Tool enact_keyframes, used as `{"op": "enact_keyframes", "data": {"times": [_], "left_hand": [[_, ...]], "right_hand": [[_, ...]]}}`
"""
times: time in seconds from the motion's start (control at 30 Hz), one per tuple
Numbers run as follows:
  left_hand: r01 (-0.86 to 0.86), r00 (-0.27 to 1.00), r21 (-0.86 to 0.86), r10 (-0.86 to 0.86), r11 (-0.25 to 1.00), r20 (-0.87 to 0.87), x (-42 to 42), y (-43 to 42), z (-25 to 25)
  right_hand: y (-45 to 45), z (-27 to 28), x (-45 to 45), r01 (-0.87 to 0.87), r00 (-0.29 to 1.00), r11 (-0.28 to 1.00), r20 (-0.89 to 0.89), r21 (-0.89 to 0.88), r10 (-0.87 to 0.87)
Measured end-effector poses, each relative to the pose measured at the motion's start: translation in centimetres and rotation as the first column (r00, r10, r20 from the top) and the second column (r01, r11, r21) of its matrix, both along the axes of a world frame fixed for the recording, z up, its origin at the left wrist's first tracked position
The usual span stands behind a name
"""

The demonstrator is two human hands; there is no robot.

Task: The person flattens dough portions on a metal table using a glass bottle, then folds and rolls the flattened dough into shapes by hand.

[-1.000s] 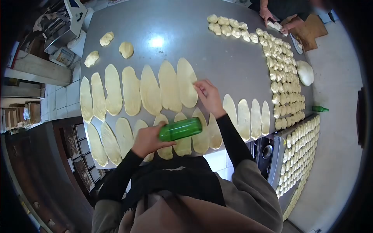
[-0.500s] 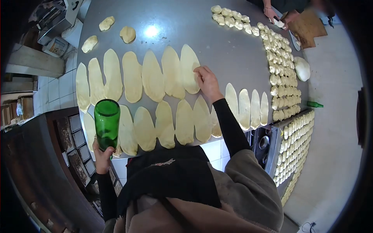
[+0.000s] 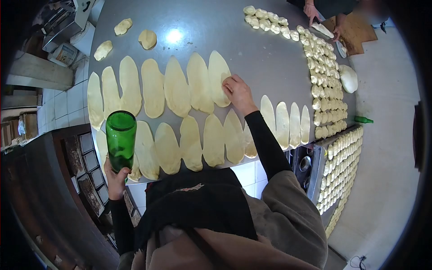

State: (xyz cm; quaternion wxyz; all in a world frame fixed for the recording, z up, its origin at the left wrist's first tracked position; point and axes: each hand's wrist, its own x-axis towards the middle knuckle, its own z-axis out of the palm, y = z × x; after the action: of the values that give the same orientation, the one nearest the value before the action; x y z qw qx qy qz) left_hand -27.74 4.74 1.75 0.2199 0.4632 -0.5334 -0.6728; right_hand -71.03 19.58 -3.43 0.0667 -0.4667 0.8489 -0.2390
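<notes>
My left hand (image 3: 116, 182) is wrapped round the neck of a green glass bottle (image 3: 121, 143), which points base-up and away from me over the table's near left edge. Out to the right, my right hand (image 3: 237, 93) has its fingers pinched together at the right edge of a flat, oval dough piece (image 3: 219, 74). That piece is the last on the right of a back row of long flattened dough pieces (image 3: 176, 87). Closer to me lies a second row of flattened dough pieces (image 3: 191, 144), partly hidden by the bottle and my right forearm.
Three dough lumps (image 3: 147, 39) lie at the far left of the steel table (image 3: 198, 27). Rows of small dough balls (image 3: 321, 78) line the right side, with more on a tray (image 3: 342, 166). A co-worker's hands (image 3: 312, 13) handle dough at the far right. Another green bottle (image 3: 363, 119) lies there.
My right hand stays at the dough's edge, shifting slightly. The bottle in my left hand has moved a little left and up. The co-worker's hands have moved apart along a longer dough piece.
</notes>
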Motion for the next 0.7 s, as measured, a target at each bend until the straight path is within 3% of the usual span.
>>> {"op": "enact_keyframes", "data": {"times": [0.33, 0.4, 0.47, 0.5, 0.57, 0.63, 0.7], "left_hand": [[0.072, 0.997, -0.019, -0.072, 0.997, 0.016, -0.6, -0.2, 0.9], [0.065, 0.998, -0.013, -0.065, 0.998, 0.006, -0.7, -0.1, 0.9], [0.055, 0.998, -0.008, -0.055, 0.998, -0.004, -0.7, 0.0, 0.9], [0.048, 0.999, -0.011, -0.049, 0.999, -0.009, -0.7, 0.0, 0.9], [0.034, 0.999, -0.009, -0.034, 0.999, -0.009, -0.7, 0.0, 0.9], [0.019, 1.0, -0.009, -0.019, 1.0, -0.008, -0.6, 0.0, 0.8], [0.01, 1.0, -0.015, -0.01, 1.0, -0.012, -0.7, 0.0, 0.9]], "right_hand": [[-0.5, -0.1, -0.4, -0.07, 0.976, 0.995, -0.2, 0.072, 0.083], [-0.2, 0.5, -0.8, 0.033, 0.994, 0.997, 0.11, -0.064, -0.026], [0.0, 0.9, -1.0, 0.167, 0.903, 0.973, 0.421, -0.16, -0.085], [-0.4, 1.7, -0.6, 0.16, 0.905, 0.973, 0.417, -0.164, -0.078], [-1.0, 3.8, 0.3, 0.3, 0.675, 0.921, 0.738, -0.248, -0.021], [-1.9, 5.6, 1.5, 0.453, 0.343, 0.853, 0.934, -0.258, 0.101], [-3.3, 6.2, 2.3, 0.439, 0.321, 0.851, 0.935, -0.289, 0.152]]}}
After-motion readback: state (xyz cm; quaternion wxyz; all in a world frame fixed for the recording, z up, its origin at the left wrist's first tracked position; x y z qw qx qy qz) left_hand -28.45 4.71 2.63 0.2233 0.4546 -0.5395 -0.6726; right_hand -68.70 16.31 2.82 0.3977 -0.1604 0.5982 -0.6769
